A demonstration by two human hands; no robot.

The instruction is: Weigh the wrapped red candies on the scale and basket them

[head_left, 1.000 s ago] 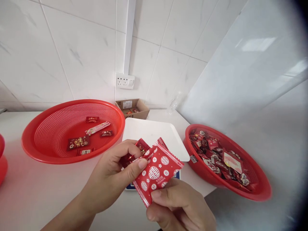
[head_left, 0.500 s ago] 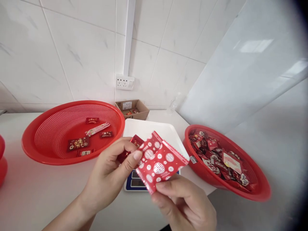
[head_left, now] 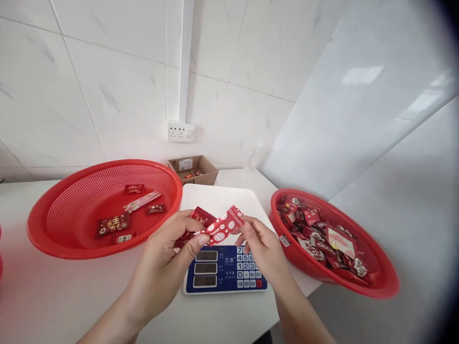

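Note:
My left hand (head_left: 168, 253) pinches several red candy packets, among them a dark red one (head_left: 202, 218) and a red one with white dots (head_left: 221, 228). The thumb lies on top of them. At the dotted packet's right end are the bent fingers of my right hand (head_left: 261, 243), closed on its edge. Both hands are over a digital scale (head_left: 229, 267) with a white tray (head_left: 218, 195) and a blue keypad panel. Its display digits are too faint to read surely.
A red mesh basket (head_left: 82, 184) on the left holds several packets. Another red basket (head_left: 389, 286), fuller of wrapped sweets, stands at the right. A small cardboard box (head_left: 204, 179) sits by the wall, below a socket (head_left: 181, 132).
Only one dotted packet now shows, where two overlapped earlier. My right hand has moved up and away from me to the packet's right end, uncovering the keypad. The view has shifted slightly.

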